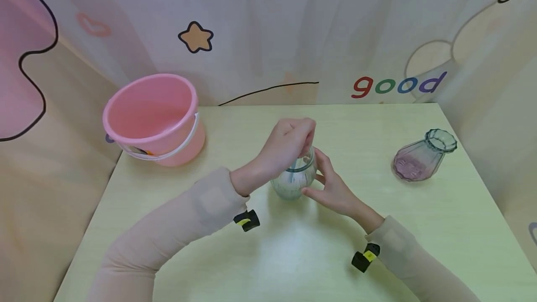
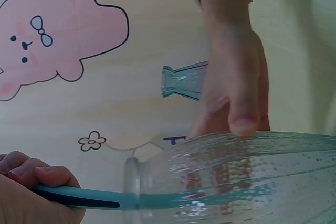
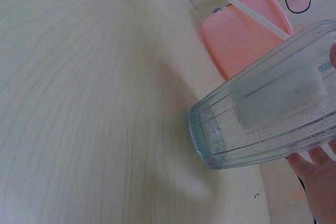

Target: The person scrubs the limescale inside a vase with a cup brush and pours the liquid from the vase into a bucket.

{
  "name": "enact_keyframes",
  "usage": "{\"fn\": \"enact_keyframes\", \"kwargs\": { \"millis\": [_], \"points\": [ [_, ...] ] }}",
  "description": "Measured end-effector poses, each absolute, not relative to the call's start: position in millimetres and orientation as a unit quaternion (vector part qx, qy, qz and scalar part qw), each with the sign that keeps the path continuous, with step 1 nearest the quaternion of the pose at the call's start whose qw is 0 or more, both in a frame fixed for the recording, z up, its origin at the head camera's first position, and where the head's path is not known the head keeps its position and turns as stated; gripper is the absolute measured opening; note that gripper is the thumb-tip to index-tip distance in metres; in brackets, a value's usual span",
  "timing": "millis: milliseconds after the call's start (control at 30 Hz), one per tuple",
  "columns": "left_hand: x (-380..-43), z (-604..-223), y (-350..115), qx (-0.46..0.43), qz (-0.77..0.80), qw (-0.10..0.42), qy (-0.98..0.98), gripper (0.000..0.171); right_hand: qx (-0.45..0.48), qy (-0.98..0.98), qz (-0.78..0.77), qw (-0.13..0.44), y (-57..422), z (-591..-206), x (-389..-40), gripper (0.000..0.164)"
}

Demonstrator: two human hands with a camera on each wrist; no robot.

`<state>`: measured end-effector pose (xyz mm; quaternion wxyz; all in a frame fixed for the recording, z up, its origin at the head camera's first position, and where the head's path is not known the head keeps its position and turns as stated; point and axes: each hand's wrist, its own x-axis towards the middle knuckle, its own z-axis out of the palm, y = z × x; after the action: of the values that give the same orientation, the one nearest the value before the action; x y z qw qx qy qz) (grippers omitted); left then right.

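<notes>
In the head view my left hand (image 1: 285,148) is over the mouth of a clear, ribbed glass vase (image 1: 287,188). It grips the blue handle (image 2: 94,196) of a bottle brush, which runs down through the neck. A pale, block-like brush head (image 3: 281,95) shows through the glass in the right wrist view. My right hand (image 1: 335,192) holds the vase from the right side, thumb near the front and fingers round the back. The base of the vase is close over the table.
A pink bucket (image 1: 184,153) with a white handle stands at the back left of the pale table (image 1: 209,255). To the right, a second glass vase (image 1: 419,160), purplish at its base, leans toward the right. A printed curtain (image 1: 260,36) hangs behind the table.
</notes>
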<state>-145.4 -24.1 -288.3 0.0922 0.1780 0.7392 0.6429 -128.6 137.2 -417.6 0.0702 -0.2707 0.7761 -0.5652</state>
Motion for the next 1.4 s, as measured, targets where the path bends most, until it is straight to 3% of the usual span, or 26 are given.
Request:
{"fn": "enact_keyframes", "kwargs": {
  "millis": [467, 1033, 1400],
  "points": [
    [-154.2, -317.0, -27.7, 0.137, 0.627, 0.109, 0.759, 0.036, -0.277, 0.782, -0.555, 0.066, 134.7, -417.4, -128.2, 0.087],
    [-147.6, -246.5, -37.3, 0.181, 0.638, 0.091, 0.743, 0.033, -0.286, 0.773, -0.563, 0.057, 135.8, -421.4, -130.3, 0.087],
    [-147.3, -237.0, -38.0, 0.198, 0.65, 0.097, 0.727, 0.033, -0.289, 0.771, -0.564, 0.054, 135.7, -421.7, -130.3, 0.086]
  ]
}}
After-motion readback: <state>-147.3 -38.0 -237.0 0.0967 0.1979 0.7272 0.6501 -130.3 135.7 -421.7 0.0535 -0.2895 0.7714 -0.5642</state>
